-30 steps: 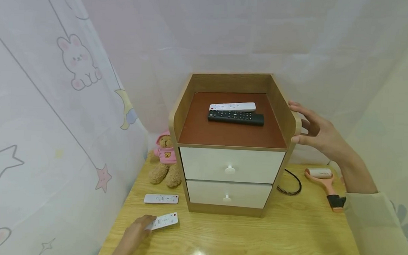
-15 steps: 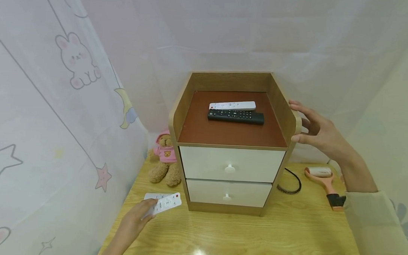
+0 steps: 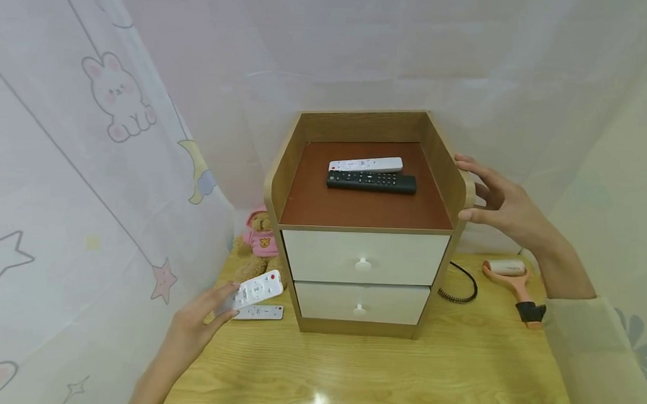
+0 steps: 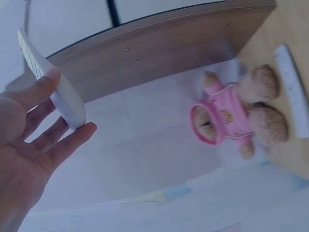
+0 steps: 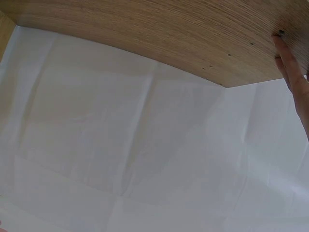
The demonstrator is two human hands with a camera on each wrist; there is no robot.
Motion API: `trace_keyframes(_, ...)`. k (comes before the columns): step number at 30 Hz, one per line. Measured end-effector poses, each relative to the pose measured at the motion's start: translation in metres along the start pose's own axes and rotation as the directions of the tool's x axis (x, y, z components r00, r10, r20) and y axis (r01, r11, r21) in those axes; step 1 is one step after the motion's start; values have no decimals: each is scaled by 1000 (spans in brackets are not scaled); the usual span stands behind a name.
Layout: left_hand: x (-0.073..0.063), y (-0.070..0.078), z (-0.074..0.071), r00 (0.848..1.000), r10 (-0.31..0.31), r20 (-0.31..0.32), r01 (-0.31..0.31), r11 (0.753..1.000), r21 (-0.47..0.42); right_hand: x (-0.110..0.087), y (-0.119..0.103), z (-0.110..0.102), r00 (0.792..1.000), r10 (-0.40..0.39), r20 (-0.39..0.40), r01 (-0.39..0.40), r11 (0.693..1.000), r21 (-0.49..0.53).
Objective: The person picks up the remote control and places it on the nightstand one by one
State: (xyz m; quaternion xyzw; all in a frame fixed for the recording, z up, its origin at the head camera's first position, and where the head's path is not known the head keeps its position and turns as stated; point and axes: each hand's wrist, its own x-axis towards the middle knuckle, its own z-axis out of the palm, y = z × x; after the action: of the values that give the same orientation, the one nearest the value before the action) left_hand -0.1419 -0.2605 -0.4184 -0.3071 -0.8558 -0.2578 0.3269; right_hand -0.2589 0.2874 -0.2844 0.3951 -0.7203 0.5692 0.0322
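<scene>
One white remote [image 3: 256, 290] is held above the table [image 3: 307, 374] in the head view, to the left of the cabinet [image 3: 359, 328] and in front of the toy bear [image 3: 263, 243], while a second remote [image 3: 263, 312] lies partly hidden under it on the table. The left hand [image 3: 191, 322] pinches its end between thumb and fingers; to lift it well, I judge, the pinch should be firm but gentle, and the free end must not knock the cabinet's side. The right hand [image 3: 502, 199] touches the cabinet's right wall — steady light pressure there seems enough. In the open top tray [image 3: 366, 210] lie a third remote [image 3: 365, 164], white, and, just in front, a black remote [image 3: 371, 182]. Upper drawer [image 3: 321, 258] and lower drawer [image 3: 320, 300] are closed, so their contents I cannot tell.

In the left wrist view, the held remote is tilted, its edges between thumb and fingertips — a level grip would probably be safer.

In the right wrist view, straight fingers rest against the wood outside, grasping nothing that I can see
</scene>
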Motion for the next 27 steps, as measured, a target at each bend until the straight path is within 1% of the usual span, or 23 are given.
trace_keyframes(3, 20, 9, -10, 997, 69, -47, -69, 998, 0, 1, -1, 0, 1000, 7, -1, -7, 1000, -9)
trace_keyframes(5, 33, 15, -16, 993, 103, -64, -103, 995, 2, 1, -2, 0, 1000, 8, 1, -8, 1000, -17)
trace_keyframes(11, 65, 29, -30, 981, 184, -67, -185, 983, 1, 1, -2, 1, 1000, -3, 9, 3, 1000, -17)
trace_keyframes(15, 83, 35, -36, 974, 216, -63, -217, 976, -4, 1, -2, 1, 1000, -4, 9, 4, 1000, -17)
trace_keyframes(21, 109, 46, -43, 965, 255, -64, -255, 967, 13, 0, -4, 2, 999, 36, -4, -36, 999, -40)
trace_keyframes(25, 126, 55, -46, 957, 289, -37, -288, 957, 30, 0, -4, 2, 1000, 24, -1, -24, 999, -40)
trace_keyframes(27, 134, 60, -48, 955, 295, -16, -295, 955, 29, 0, -3, 2, 1000, 9, 3, -9, 999, -36)
